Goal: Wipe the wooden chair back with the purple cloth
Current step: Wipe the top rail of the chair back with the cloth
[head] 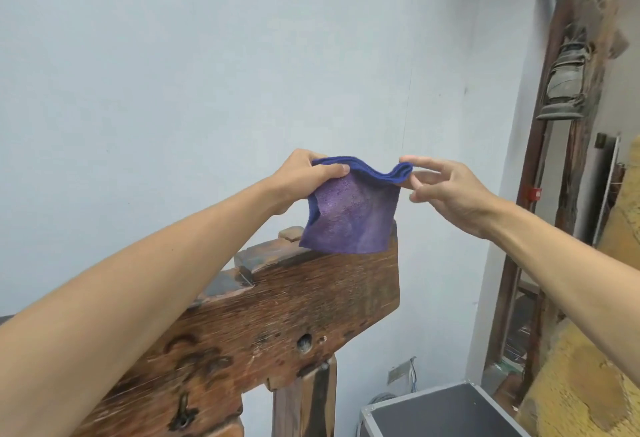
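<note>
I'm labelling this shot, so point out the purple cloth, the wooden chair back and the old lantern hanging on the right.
purple cloth [351,218]: head view, middle of its hanging face.
wooden chair back [294,301]: head view, broad top rail's front.
lantern [568,79]: head view, on its glass body.

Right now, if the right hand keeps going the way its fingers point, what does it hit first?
The right hand points left along the top edge of the purple cloth, whose corner it pinches. Going straight on, it would meet the left hand holding the other corner. Depth is unclear, so it might pass just in front.
</note>
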Demonstrator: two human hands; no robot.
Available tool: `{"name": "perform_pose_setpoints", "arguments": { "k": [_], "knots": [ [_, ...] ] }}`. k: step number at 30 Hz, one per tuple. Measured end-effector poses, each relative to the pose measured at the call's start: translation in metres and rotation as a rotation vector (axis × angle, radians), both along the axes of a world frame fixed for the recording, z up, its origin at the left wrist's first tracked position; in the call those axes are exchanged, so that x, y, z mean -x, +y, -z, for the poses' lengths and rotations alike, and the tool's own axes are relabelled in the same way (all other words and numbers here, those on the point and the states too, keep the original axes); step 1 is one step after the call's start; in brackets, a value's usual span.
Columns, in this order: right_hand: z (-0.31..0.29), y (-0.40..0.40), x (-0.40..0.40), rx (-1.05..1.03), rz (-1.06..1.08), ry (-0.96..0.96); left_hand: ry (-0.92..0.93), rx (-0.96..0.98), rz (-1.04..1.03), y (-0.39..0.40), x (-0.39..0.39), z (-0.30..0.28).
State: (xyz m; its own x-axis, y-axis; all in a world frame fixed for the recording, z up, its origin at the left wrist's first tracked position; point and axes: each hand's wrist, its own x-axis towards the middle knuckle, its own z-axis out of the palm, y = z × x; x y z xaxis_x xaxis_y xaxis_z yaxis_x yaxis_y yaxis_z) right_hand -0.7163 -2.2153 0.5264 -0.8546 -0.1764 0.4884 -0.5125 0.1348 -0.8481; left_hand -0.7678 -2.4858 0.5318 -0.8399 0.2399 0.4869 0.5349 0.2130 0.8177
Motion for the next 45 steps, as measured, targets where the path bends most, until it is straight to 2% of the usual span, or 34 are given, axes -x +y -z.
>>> {"name": "perform_pose_setpoints", "arguments": {
  "k": [2, 5, 8, 14, 17, 21, 25, 27, 29, 30, 32, 35, 42, 45],
  "knots": [
    [0.005, -0.002, 0.006, -0.088, 0.152, 0.083, 0.005, 0.013, -0.018, 0.002, 0.005, -0.001],
    [0.013, -0.004, 0.022, -0.026, 0.28, 0.144, 0.019, 0.081, -0.055, 0.005, 0.016, 0.001],
    [0.012, 0.003, 0.045, 0.093, 0.315, 0.1, 0.045, 0.106, -0.057, 0.011, 0.032, 0.005],
    [0.016, 0.024, 0.112, 0.07, 0.397, 0.016, 0.072, 0.123, -0.139, 0.044, 0.082, 0.02],
    [0.021, 0.032, 0.151, 0.108, 0.374, -0.026, 0.062, 0.146, -0.252, 0.061, 0.116, 0.03],
    [0.035, 0.037, 0.21, 0.047, 0.411, -0.064, 0.031, 0.188, -0.423, 0.076, 0.165, 0.047],
    [0.046, 0.024, 0.249, -0.112, 0.451, -0.117, -0.004, 0.34, -0.631, 0.083, 0.194, 0.061],
    [0.058, 0.015, 0.261, -0.361, 0.394, -0.079, 0.01, 0.426, -0.817, 0.086, 0.201, 0.068],
    [0.07, 0.003, 0.265, -0.686, 0.296, 0.01, 0.106, 0.514, -0.949, 0.095, 0.201, 0.073],
    [0.074, -0.001, 0.265, -0.846, 0.264, 0.044, 0.172, 0.563, -0.942, 0.102, 0.199, 0.074],
    [0.078, -0.005, 0.263, -1.05, 0.248, 0.046, 0.196, 0.651, -0.768, 0.119, 0.191, 0.08],
    [0.074, -0.003, 0.263, -1.145, 0.195, 0.035, 0.061, 0.801, -0.508, 0.135, 0.174, 0.1],
    [0.074, -0.018, 0.258, -1.331, 0.171, 0.073, 0.064, 0.905, -0.432, 0.116, 0.158, 0.107],
    [0.075, -0.031, 0.254, -1.319, 0.159, 0.102, 0.113, 1.008, -0.438, 0.103, 0.148, 0.108]
  ]
}}
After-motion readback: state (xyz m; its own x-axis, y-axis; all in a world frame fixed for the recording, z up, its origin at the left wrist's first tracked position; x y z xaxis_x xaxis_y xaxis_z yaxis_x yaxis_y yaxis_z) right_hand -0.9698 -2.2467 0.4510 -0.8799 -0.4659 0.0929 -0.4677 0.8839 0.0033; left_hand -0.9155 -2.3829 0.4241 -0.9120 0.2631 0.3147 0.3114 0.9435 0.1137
